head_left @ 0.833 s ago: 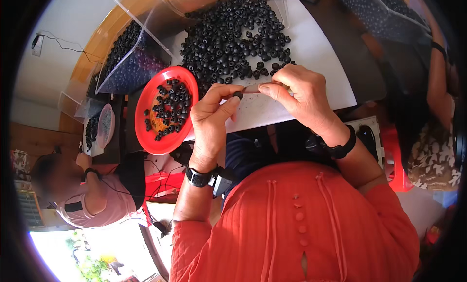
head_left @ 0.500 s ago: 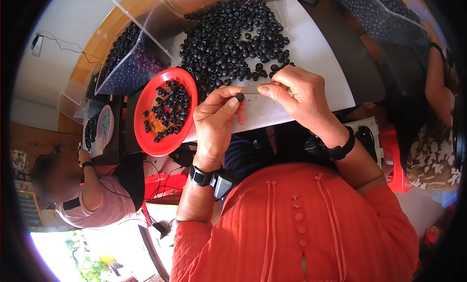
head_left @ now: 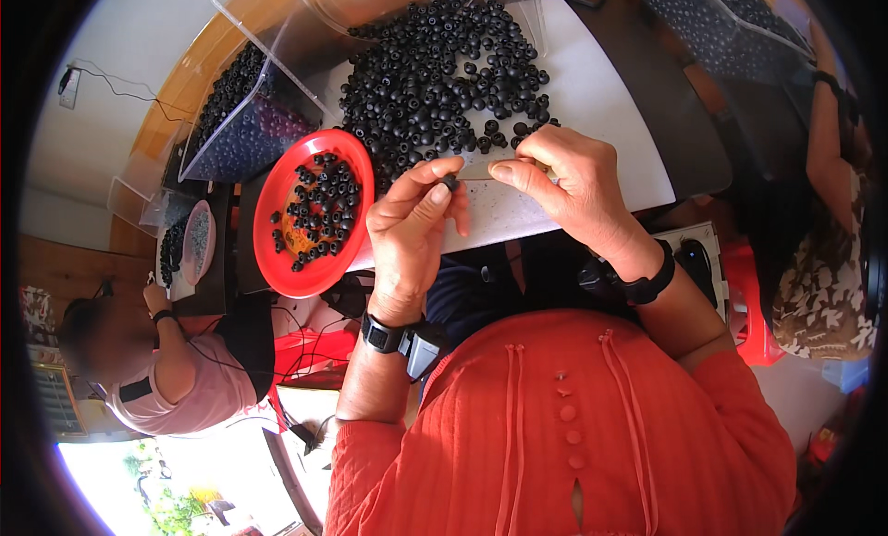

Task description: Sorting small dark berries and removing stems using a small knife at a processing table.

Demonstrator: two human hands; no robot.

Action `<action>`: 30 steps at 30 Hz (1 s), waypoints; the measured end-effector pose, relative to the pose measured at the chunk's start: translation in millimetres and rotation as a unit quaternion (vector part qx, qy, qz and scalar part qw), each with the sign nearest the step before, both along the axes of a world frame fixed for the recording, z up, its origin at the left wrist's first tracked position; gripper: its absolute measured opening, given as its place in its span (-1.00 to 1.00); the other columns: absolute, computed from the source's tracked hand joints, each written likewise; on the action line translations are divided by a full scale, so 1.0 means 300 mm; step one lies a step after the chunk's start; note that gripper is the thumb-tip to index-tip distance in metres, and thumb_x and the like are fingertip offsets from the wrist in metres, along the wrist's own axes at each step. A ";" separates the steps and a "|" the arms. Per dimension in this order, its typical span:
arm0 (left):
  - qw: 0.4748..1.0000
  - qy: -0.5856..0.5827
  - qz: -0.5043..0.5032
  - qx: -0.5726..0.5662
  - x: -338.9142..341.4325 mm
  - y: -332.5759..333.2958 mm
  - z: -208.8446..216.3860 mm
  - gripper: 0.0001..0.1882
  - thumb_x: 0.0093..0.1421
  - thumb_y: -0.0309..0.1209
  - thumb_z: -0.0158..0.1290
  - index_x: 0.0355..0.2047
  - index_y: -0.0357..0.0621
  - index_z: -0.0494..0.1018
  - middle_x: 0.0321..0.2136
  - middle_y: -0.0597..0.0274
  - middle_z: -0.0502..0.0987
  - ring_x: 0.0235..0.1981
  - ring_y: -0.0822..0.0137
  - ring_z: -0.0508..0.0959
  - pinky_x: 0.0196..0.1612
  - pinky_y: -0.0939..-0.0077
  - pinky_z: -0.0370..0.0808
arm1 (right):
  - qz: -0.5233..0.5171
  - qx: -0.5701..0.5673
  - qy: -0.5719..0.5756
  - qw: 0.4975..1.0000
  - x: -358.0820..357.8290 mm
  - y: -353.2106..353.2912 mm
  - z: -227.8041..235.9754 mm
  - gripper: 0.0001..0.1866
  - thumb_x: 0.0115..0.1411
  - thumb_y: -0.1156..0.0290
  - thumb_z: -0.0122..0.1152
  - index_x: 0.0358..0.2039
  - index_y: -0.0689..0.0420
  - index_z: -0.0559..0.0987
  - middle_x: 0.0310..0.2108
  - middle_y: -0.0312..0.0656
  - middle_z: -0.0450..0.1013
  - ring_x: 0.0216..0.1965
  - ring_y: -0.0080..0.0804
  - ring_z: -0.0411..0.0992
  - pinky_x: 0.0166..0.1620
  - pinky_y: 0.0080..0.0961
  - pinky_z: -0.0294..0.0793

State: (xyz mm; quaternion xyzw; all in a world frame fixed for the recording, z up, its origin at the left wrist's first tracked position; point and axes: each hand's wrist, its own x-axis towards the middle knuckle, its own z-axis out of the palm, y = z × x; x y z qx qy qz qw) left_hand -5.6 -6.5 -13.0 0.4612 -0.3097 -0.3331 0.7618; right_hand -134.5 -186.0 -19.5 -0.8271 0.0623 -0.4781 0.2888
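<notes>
My left hand [head_left: 405, 233] pinches a small round black piece [head_left: 450, 181] between thumb and fingers. In my right hand [head_left: 581, 183] is a thin, flat blade [head_left: 477, 171], held between thumb and bent fingers; its handle is mostly covered. The blade points left toward the black piece, and I cannot tell whether its tip touches it. Left of my left hand, a red oval plate [head_left: 268, 212] bears several similar black pieces. Beyond both hands, a large spread of black pieces [head_left: 421, 83], many with a round hole, covers part of the white board [head_left: 606, 101].
A clear plastic bin [head_left: 245, 134] of black pieces stands behind the plate. Another clear bin [head_left: 712, 32] is at the far right. One person [head_left: 190, 369] sits at the left beside a pale plate [head_left: 198, 240]; another person's arm [head_left: 828, 166] shows at the right edge.
My left hand has shifted very slightly left with the black piece, which now sits a little farther from my right hand. The right hand and blade are almost unmoved.
</notes>
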 end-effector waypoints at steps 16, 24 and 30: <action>0.995 -0.093 0.019 -0.004 -0.005 -0.004 -0.021 -0.73 0.43 -0.59 0.07 0.10 -0.39 0.56 -0.19 0.11 0.59 -0.30 0.31 0.57 -0.23 0.45 0.54 | -0.001 0.010 0.010 1.000 -0.002 0.005 0.005 -0.62 0.15 0.18 0.53 -0.57 0.12 0.53 -0.64 -0.21 0.41 -0.61 -0.19 0.45 -0.53 -0.27 0.37; 0.994 -0.107 0.026 -0.006 -0.010 -0.006 -0.022 -0.72 0.43 -0.60 0.07 0.10 -0.39 0.57 -0.17 0.18 0.55 -0.26 0.34 0.57 -0.23 0.46 0.55 | 0.000 0.000 0.017 1.000 -0.004 0.004 0.008 -0.61 0.15 0.17 0.52 -0.57 0.12 0.53 -0.64 -0.20 0.42 -0.61 -0.18 0.46 -0.53 -0.26 0.37; 0.994 -0.104 0.040 -0.003 -0.033 -0.013 -0.001 -0.68 0.41 -0.69 0.03 0.12 -0.35 0.59 -0.15 0.20 0.51 -0.33 0.40 0.55 -0.20 0.52 0.52 | -0.001 0.000 0.021 1.000 -0.004 0.004 0.006 -0.60 0.16 0.17 0.52 -0.58 0.12 0.51 -0.64 -0.20 0.41 -0.62 -0.18 0.45 -0.53 -0.26 0.37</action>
